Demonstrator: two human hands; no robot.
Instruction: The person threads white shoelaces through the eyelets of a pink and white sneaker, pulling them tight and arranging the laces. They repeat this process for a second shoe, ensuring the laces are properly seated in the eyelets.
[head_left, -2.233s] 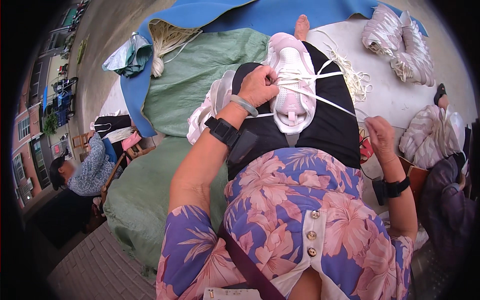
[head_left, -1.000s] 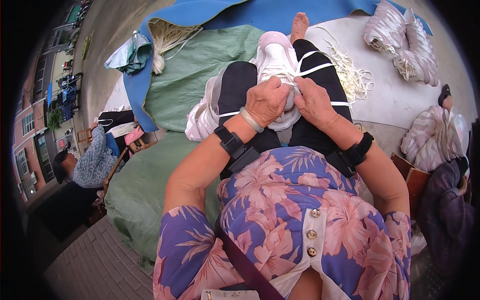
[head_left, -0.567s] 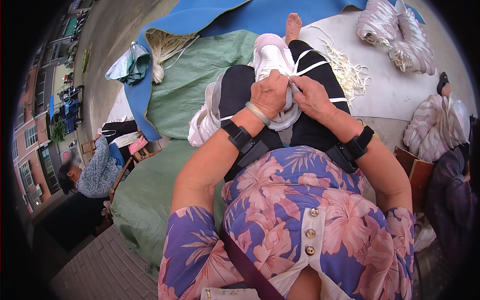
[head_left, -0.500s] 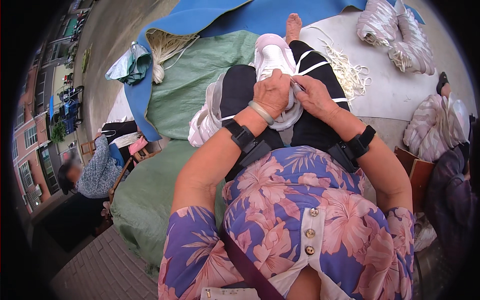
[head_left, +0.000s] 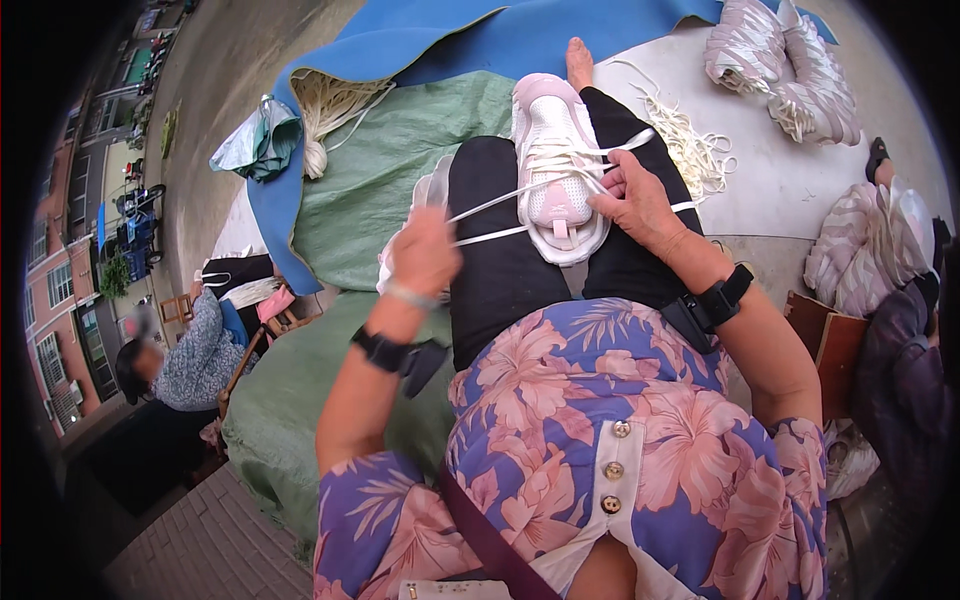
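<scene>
Laces drawn taut over a pale pink sneaker

Sneaker [head_left: 556, 170] of soft mesh with a thick white sole lies toe-away on the person's lap, resting across black trouser legs. Flat white lace [head_left: 520, 195] threads through its eyelets and runs out to the left in two straight, tight strands. The left hand [head_left: 425, 255] is closed in a fist around those strands, held apart from the shoe over the left thigh. The right hand [head_left: 640, 200] lies against the shoe's right side, fingers curled and pinched on the lace by the eyelets. Both wrists carry black bands.

Around the lap, a coarse woven green tarp [head_left: 390, 170] and a smooth blue mat [head_left: 420, 40] cover the ground. A loose tangle of white laces [head_left: 695, 145] lies on the pale sheet to the right, near heaps of finished sneakers [head_left: 785, 60]. A seated person in a patterned grey top [head_left: 195, 355] is at the left edge.
</scene>
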